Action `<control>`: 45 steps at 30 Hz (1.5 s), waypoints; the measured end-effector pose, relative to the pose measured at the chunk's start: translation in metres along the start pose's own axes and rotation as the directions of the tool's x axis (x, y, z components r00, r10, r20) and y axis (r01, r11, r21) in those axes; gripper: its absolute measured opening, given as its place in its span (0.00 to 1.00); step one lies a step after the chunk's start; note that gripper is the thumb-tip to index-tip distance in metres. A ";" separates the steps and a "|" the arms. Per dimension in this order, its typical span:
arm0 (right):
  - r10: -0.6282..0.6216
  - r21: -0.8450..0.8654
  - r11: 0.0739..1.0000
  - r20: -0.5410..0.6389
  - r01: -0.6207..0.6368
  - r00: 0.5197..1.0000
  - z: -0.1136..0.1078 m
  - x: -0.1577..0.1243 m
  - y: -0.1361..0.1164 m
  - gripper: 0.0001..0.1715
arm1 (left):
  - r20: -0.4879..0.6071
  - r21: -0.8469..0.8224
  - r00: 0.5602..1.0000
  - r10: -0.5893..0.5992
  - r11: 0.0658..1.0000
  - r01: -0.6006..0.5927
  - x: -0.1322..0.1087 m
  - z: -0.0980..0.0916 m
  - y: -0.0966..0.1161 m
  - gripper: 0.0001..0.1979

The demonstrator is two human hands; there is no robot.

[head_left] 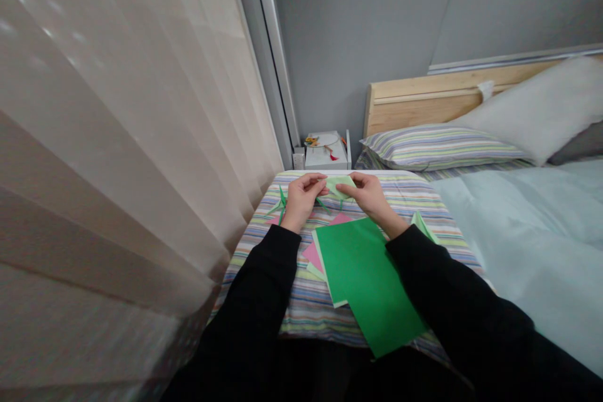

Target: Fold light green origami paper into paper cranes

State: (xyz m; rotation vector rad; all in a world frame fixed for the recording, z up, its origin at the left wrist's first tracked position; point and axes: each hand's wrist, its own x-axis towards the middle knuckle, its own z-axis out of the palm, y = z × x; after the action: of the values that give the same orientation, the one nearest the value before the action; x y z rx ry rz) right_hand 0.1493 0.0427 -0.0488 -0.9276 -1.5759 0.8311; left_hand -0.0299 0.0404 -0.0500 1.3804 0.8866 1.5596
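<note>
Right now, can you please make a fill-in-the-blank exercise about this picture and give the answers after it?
The small paper between the left hand and the right hand is pale ____.
The sheet showing beside the large green sheet is ____.
The headboard behind the striped pillow is made of ____.
Answers: green; pink; wood.

The left hand (304, 193) and the right hand (369, 193) were raised close together in front of the body, fingers curled inward and fingertips pinching. Both wrists (293, 220) were bare, and the black-sleeved forearms (264, 270) angled in from either side toward the hands.
</note>
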 end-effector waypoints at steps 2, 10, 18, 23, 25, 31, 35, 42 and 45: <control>0.016 0.027 0.999 0.007 -0.017 1.000 0.001 -0.002 -0.001 0.15 | -0.004 0.004 1.000 -0.009 1.000 0.009 0.000 0.001 0.000 0.13; 0.069 0.102 0.992 0.022 -0.071 0.997 0.002 -0.006 -0.008 0.15 | 0.055 -0.003 0.997 -0.052 0.999 0.052 -0.004 0.004 0.000 0.16; 0.068 0.134 0.989 -0.015 -0.065 0.998 0.002 -0.004 -0.005 0.18 | 0.054 -0.031 0.997 -0.046 0.998 0.047 -0.004 0.003 0.006 0.19; 0.053 0.138 0.989 -0.055 -0.045 0.997 0.002 -0.003 -0.005 0.21 | 0.044 -0.017 0.998 -0.055 0.998 0.056 -0.003 0.003 0.005 0.18; 0.048 0.137 0.990 -0.059 -0.039 0.997 0.003 -0.004 -0.006 0.21 | 0.039 -0.011 0.997 -0.060 0.998 0.061 -0.003 0.003 0.004 0.18; 0.027 0.123 0.992 -0.047 -0.022 0.999 0.003 -0.005 -0.011 0.20 | 0.047 0.006 0.998 -0.041 0.999 0.041 -0.004 0.004 0.005 0.17; 0.033 0.120 0.992 -0.039 -0.028 0.999 0.003 -0.006 -0.013 0.20 | 0.062 0.018 0.998 -0.013 1.000 0.012 -0.005 0.003 0.007 0.17; 0.034 0.091 0.995 -0.041 -0.030 0.999 0.003 -0.008 -0.017 0.21 | 0.063 0.019 0.998 0.002 1.000 -0.003 -0.004 0.004 0.005 0.15; 0.037 0.080 0.996 -0.053 -0.032 0.998 0.003 -0.007 -0.016 0.21 | 0.045 0.018 0.999 0.009 1.000 -0.010 -0.002 0.003 0.003 0.14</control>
State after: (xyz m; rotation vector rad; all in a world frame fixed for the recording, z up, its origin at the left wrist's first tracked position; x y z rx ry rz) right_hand 0.1452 0.0289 -0.0379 -0.9153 -1.4740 0.8794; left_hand -0.0277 0.0373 -0.0479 1.4297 0.8703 1.5252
